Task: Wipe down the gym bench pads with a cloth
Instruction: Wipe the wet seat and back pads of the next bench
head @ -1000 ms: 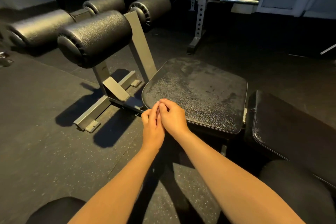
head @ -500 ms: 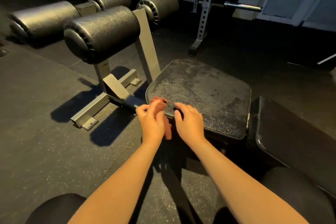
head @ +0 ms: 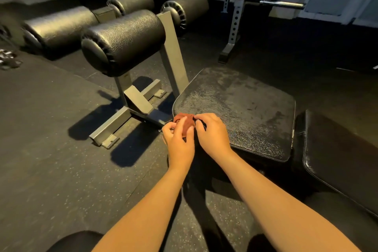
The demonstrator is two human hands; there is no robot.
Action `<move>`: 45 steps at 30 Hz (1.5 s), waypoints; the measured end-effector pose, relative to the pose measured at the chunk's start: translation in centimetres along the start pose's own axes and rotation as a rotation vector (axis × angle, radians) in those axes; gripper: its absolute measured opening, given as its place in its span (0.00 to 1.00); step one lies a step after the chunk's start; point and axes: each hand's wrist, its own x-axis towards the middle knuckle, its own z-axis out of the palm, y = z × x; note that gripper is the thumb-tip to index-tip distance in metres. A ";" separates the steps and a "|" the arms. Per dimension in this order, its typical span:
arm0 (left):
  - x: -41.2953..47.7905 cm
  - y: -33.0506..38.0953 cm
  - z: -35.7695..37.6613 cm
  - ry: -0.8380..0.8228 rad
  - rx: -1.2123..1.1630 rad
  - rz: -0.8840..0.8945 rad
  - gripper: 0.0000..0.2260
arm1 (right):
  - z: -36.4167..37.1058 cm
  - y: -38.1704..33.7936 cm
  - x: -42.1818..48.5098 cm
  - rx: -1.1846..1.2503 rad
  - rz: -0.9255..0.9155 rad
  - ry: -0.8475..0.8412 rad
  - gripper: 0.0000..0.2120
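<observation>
A small reddish-brown cloth point(head: 185, 120) is bunched at the near left corner of the black seat pad point(head: 241, 108), which looks dusty. My left hand point(head: 179, 141) pinches the cloth's left side with curled fingers. My right hand point(head: 212, 133) grips its right side, resting on the pad's front edge. The black back pad point(head: 339, 155) lies to the right of the seat pad. A black roller pad point(head: 122, 41) sits on a grey post point(head: 173, 55) just beyond the seat, with several more rollers behind it.
The grey steel base frame point(head: 122, 120) of the roller stand lies on the rubber floor left of my hands. A perforated rack upright point(head: 235, 16) and a barbell end point(head: 282, 4) stand at the back. My dark-clad knees show at the bottom edge.
My hands were pressed together, then parted, and the cloth now shows between them. Both hands have shifted slightly onto the seat pad's corner, and the camera has come closer.
</observation>
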 end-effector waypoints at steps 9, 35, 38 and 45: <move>7.8 -0.5 -0.3 -0.057 -0.052 -0.137 0.15 | 1.0 -1.0 4.6 -0.093 0.005 -0.059 0.14; 9.3 -0.2 -0.4 -0.204 0.184 0.045 0.11 | 3.2 0.0 5.8 -0.035 0.039 0.126 0.12; 10.4 -0.2 0.0 -0.239 0.157 0.032 0.12 | 3.2 0.0 5.8 -0.038 0.034 0.128 0.11; 13.7 1.0 1.8 -0.298 0.196 -0.032 0.11 | 3.1 0.0 6.8 -0.042 0.074 0.133 0.12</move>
